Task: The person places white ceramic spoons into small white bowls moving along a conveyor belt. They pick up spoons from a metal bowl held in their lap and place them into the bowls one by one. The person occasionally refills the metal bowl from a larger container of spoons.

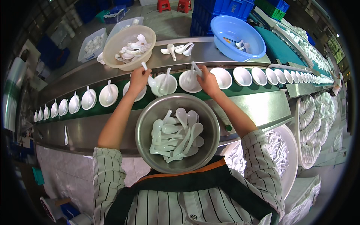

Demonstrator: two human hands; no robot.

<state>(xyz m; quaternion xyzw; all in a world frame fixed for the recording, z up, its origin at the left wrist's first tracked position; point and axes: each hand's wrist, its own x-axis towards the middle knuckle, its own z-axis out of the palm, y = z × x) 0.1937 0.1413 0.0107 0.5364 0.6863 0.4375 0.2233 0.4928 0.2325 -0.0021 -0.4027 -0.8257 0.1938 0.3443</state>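
My left hand (139,81) grips a white soup spoon (151,81), its handle sticking up past my fingers. The spoon's bowl end hangs at the left rim of a white bowl (170,89) that has another spoon standing in it. My right hand (208,81) is closed on a white spoon (198,70) above the right side of the neighbouring bowl (184,86). A spoon handle also rises from that bowl; my fingers partly cover the area. Close to my body, a steel basin (142,140) holds a pile of white spoons (180,132).
Bowls line a green conveyor belt (237,92); several at left contain spoons. Behind it stand a beige basin (108,53) of spoons and a blue basin (239,25), with loose spoons (170,50) between. One spoon (66,135) lies on the near metal ledge. Stacked bowls (312,123) are at right.
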